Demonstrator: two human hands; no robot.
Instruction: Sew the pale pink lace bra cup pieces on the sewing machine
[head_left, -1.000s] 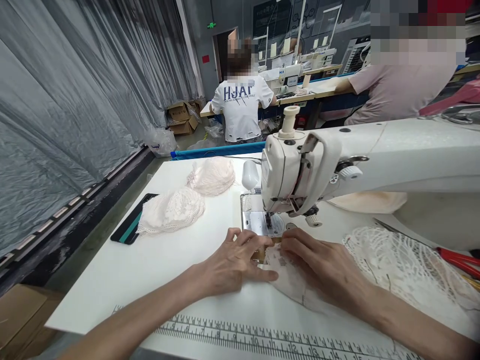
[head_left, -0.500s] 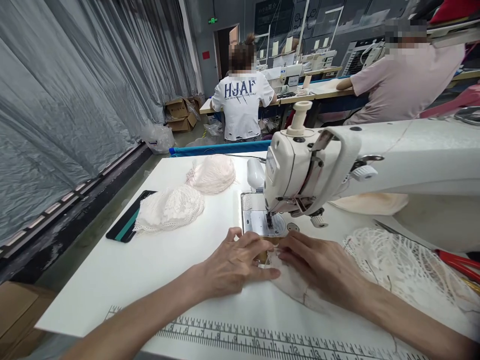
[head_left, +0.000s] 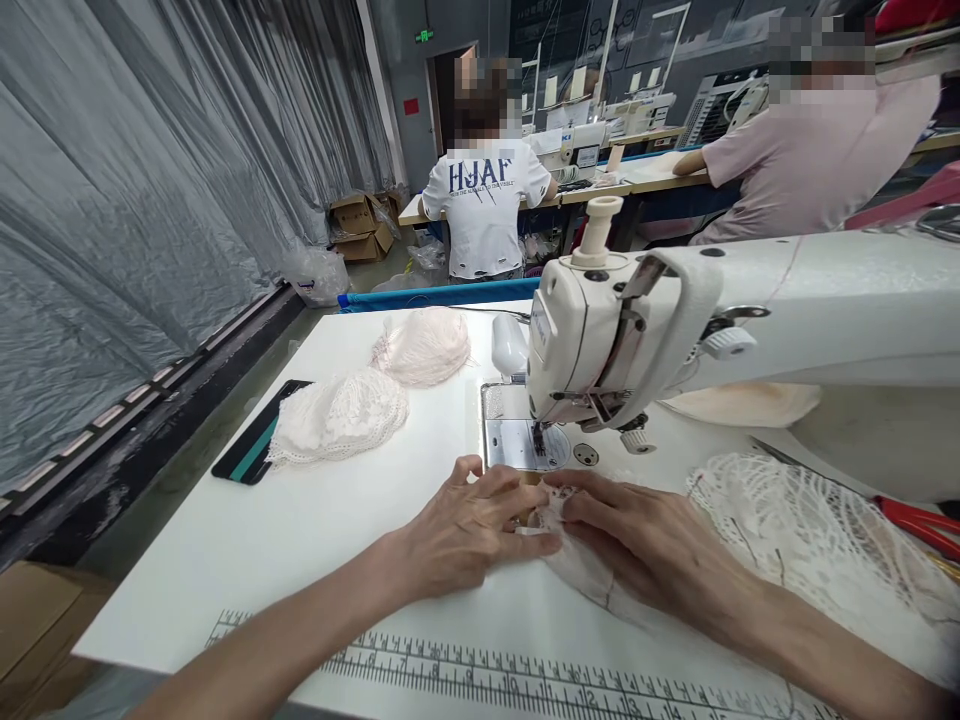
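Note:
A pale lace-edged fabric piece [head_left: 581,565] lies on the white table just in front of the sewing machine [head_left: 592,340]. My left hand [head_left: 480,530] is at its left edge, fingers bent, with the thumb and fingertips closed on the border. From the right, my right hand [head_left: 645,530] pinches the same border, its fingers covering part of the cloth. Both hands are close together, a little short of the metal needle plate [head_left: 517,445] and presser foot [head_left: 539,440]. The fabric's right part is hidden under my right hand.
Two lace cups, one white [head_left: 341,415] and one pinkish [head_left: 424,345], lie at the left; a dark phone-like object [head_left: 244,465] is under the white one. White lace [head_left: 810,540] and red-handled scissors [head_left: 915,525] are at the right. A ruler strip [head_left: 465,670] runs along the front. Two people sit beyond.
My right hand's fingers have shifted slightly on the fabric border, showing more of the lace between the hands. My left hand stays in nearly the same place.

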